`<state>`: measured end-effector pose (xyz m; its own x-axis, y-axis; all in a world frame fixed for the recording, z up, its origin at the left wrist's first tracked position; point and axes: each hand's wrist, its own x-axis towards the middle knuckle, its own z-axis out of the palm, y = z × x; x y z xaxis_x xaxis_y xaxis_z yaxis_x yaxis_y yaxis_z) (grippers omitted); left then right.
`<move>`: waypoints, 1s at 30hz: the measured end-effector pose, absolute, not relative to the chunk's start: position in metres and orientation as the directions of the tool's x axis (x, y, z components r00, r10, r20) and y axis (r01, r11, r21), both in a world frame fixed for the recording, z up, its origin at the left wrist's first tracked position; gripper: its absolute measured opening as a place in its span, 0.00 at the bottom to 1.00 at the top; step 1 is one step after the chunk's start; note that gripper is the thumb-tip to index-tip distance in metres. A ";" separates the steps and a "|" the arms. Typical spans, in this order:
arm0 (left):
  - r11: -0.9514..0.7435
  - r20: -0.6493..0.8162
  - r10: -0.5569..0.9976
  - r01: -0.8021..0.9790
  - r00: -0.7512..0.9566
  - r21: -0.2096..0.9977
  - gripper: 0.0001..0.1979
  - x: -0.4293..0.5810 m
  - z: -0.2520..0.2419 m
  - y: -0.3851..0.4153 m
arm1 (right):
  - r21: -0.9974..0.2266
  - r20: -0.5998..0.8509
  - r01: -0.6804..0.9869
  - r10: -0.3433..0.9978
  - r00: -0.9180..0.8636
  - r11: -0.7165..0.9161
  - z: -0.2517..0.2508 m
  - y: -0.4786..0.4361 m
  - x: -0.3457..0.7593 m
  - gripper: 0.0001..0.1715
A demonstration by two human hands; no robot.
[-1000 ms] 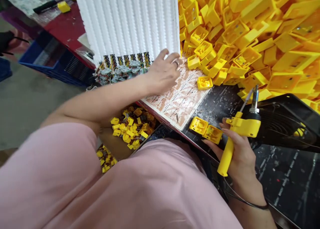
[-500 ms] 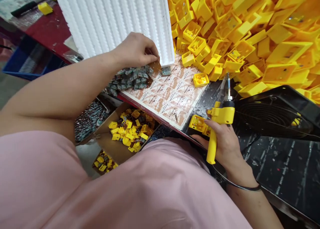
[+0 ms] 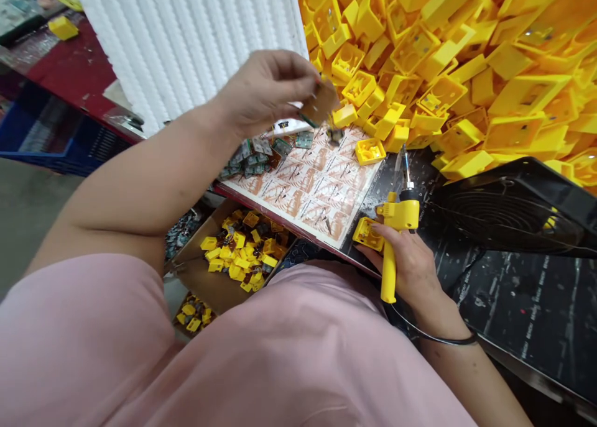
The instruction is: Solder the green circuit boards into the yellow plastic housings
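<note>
The left hand (image 3: 268,91) is raised above the printed sheet (image 3: 317,181), pinching a small brown circuit board (image 3: 321,105) between fingers and thumb. More small circuit boards (image 3: 254,155) lie in a cluster on the sheet's left end, below a white ribbed foam panel (image 3: 196,41). The right hand (image 3: 410,271) grips a yellow soldering gun (image 3: 394,234), tip pointing far, and touches a yellow plastic housing (image 3: 368,234) on the black mat (image 3: 536,303). A large heap of yellow housings (image 3: 466,60) fills the far right. A cardboard box (image 3: 242,253) of small yellow parts sits near, below the table edge.

white foam block (image 3: 196,35), yellow housings pile (image 3: 466,54), black fan (image 3: 508,209), cardboard box (image 3: 209,278)
</note>
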<state>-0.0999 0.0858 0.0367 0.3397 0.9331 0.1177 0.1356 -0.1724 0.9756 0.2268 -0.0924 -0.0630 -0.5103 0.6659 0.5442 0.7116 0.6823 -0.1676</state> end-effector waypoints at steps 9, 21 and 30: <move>-0.704 0.158 0.709 0.701 0.687 0.112 0.12 -0.087 -0.019 0.111 | -0.199 0.546 0.706 0.675 -0.496 0.680 -0.067 -0.094 0.229 0.31; -0.750 -0.026 0.625 0.609 0.780 0.257 0.16 -0.112 -0.013 0.133 | -0.195 0.533 0.713 0.683 -0.500 0.674 -0.063 -0.095 0.234 0.28; -0.488 0.379 0.872 0.504 0.309 0.712 0.39 -0.098 0.051 0.120 | -0.212 0.588 0.728 0.680 -0.437 0.652 -0.070 -0.093 0.231 0.28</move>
<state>-0.0984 0.1196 0.0506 0.3091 0.8721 0.3793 0.5041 -0.4884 0.7123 0.2314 -0.0932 -0.0700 -0.4371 0.6801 0.5885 0.7283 0.6516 -0.2121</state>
